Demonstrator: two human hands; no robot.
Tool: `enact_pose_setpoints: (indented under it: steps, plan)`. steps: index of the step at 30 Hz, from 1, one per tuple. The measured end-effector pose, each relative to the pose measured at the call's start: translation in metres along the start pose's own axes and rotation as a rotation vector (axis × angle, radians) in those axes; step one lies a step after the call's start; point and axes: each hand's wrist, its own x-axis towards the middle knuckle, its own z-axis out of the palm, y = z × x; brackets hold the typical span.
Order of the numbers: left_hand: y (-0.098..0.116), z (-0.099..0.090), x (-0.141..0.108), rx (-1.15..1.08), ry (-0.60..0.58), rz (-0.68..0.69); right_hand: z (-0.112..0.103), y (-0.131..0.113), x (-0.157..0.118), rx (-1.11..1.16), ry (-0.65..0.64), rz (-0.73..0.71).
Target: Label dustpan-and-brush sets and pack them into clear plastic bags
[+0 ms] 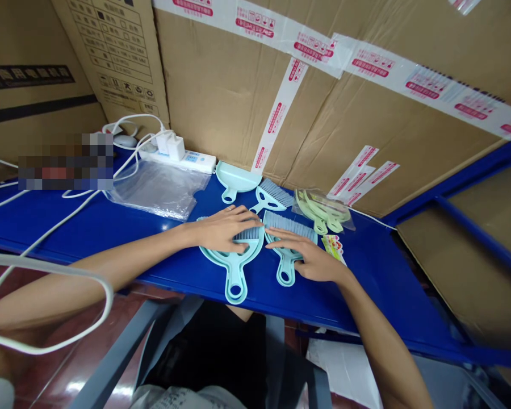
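Note:
My left hand (226,228) lies with fingers stretched across a mint dustpan (235,264) that has a grey-bristled brush nested in it. To its right, my right hand (309,255) rests, fingers extended, over a second mint dustpan (285,267), also with a brush (290,224) in it. Both handles point toward me. Neither hand is wrapped round anything. Behind them lie a loose mint brush (273,196) and a separate mint dustpan (237,177), close to the cardboard. A light-green dustpan set (321,210) in clear plastic lies at the right.
Clear plastic bags (157,187) lie left on the blue table (179,270). Behind them is a white power strip (200,161) with plugs and cables. A small colourful card (334,249) lies near my right hand. Large cardboard (221,85) walls the back. A white cable (106,295) loops over my left forearm.

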Motion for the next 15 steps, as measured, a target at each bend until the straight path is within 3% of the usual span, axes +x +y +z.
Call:
enact_pose_setpoints:
  steps: [15]
  plan:
    - [0.0000,0.0003,0.0004,0.023,-0.009,-0.002,0.0018,0.0022,-0.0009,-0.011,0.009,-0.016]
